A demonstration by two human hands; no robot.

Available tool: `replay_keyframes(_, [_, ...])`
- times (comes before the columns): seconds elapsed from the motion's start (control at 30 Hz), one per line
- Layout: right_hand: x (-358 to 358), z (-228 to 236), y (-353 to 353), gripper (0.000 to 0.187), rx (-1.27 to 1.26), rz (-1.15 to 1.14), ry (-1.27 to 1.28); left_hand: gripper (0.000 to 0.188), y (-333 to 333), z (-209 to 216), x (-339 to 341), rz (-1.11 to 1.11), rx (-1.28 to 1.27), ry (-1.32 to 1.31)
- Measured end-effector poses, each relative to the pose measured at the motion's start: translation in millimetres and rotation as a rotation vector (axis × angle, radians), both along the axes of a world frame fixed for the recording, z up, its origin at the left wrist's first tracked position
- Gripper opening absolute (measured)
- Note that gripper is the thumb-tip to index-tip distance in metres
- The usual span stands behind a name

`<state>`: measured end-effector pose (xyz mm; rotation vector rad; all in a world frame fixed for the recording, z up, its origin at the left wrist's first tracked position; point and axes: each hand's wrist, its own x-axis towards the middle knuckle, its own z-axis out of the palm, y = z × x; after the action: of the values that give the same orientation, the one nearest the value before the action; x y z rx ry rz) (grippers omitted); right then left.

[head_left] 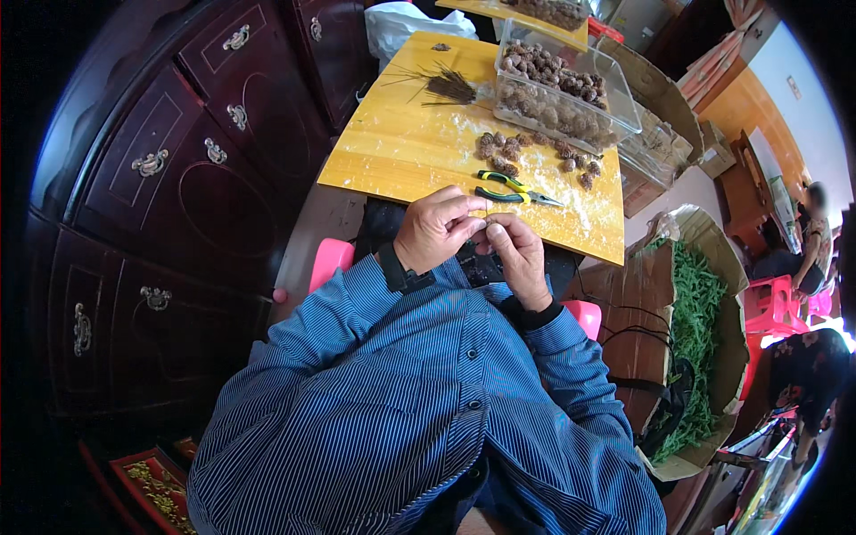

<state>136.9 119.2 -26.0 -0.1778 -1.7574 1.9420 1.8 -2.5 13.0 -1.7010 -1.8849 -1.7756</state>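
Observation:
Both hands meet just off the near edge of the yellow wooden table [383,147], in front of my chest. My left hand [437,227] is closed, thumb and forefinger pinching together. Against it, my right hand [515,254] is also closed in a pinch. Something small and brownish shows between the fingertips, mostly hidden, so its kind cannot be made out. Just beyond the hands lie needle-nose pliers [517,191] with yellow and black handles, jaws pointing right. Loose pine cones [506,152] are scattered behind the pliers.
A clear plastic bin [615,125] of pine cones stands at the table's far right. Thin dark stems or wires [448,87] lie bundled beside it. To my right is a cardboard box [655,267] of green shredded stuffing; dark cabinets [160,178] line the left. People sit at far right.

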Motion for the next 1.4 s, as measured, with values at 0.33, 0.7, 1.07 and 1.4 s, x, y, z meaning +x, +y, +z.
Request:
replay_keyframes(0.33, [-2,3,-3,0.019,0.236,-0.113,-0.074,0.009,-5,8,-8,0.080,-0.164,0.230])
replay_keyframes(0.7, [-2,3,-4,0.020,0.202,-0.101,-0.088,0.007,-4,-6,-15,-0.162,-0.381,-0.386])
replay_keyframes(1.07, [-2,2,-5,0.020,0.123,-0.041,-0.069,0.006,-6,2,-15,-0.110,-0.347,-0.277])
replay_keyframes(1.4, [-1,6,-5,0.017,0.491,-0.130,-0.079,0.004,-9,4,-18,-0.112,-0.407,-0.147])
